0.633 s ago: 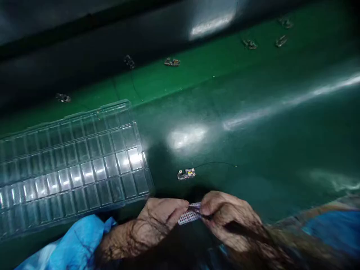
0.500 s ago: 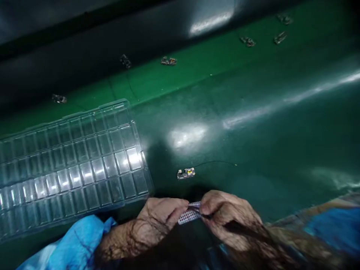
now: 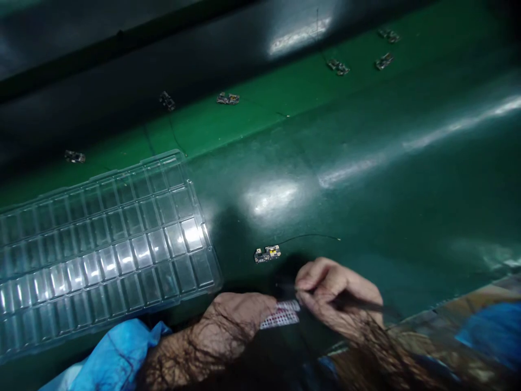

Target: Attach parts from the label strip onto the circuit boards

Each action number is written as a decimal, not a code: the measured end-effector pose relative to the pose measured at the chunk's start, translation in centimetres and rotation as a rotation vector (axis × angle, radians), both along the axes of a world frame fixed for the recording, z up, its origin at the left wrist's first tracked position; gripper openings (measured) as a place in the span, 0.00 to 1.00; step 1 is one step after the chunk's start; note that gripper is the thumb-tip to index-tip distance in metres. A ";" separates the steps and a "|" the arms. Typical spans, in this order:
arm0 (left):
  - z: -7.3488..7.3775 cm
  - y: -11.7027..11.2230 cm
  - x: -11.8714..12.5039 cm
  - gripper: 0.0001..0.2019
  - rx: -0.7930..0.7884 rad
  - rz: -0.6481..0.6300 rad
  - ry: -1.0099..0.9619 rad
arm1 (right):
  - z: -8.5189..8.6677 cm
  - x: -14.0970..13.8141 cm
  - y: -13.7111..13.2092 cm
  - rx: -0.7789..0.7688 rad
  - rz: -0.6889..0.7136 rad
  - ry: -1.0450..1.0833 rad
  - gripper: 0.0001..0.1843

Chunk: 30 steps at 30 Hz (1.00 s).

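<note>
Head | left fingers (image 3: 260,305) pinch flat dotted strip (image 3: 281,319) | clear gridded tray (image 3: 156,219)

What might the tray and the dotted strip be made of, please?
The tray looks like clear, glossy plastic: the green table shows through, with bright glints. The dotted strip may be paper or plastic film, being thin and flat; blur hides its finish.

Dim scene, with white glare on green surface (image 3: 366,239) and tray (image 3: 184,274).
</note>
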<state>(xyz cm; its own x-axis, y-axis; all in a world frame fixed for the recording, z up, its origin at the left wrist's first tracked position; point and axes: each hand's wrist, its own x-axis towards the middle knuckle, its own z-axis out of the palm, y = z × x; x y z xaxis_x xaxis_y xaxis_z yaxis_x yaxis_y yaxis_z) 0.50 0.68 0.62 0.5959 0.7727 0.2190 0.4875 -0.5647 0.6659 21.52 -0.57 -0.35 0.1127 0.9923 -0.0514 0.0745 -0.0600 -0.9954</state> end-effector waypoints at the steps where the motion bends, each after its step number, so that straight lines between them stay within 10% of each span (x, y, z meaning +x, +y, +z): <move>1: 0.1 0.1 0.1 0.23 0.074 -0.024 0.014 | 0.1 0.1 0.8 -0.019 -0.028 0.007 0.13; 7: 0.0 1.2 0.5 0.18 0.376 0.012 0.179 | 0.3 -0.2 3.3 -0.057 -0.054 -0.054 0.12; 30: -0.6 1.3 0.4 0.14 0.301 -0.027 0.181 | 0.0 -0.7 2.7 -0.013 0.008 -0.155 0.12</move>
<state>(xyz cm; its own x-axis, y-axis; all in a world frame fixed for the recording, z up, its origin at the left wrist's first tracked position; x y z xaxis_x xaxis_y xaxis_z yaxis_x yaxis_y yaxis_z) 0.88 2.00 -0.02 0.6652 0.6730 0.3232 0.5649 -0.7368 0.3716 20.80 2.09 -0.33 0.1126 0.9926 -0.0465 0.2273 -0.0713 -0.9712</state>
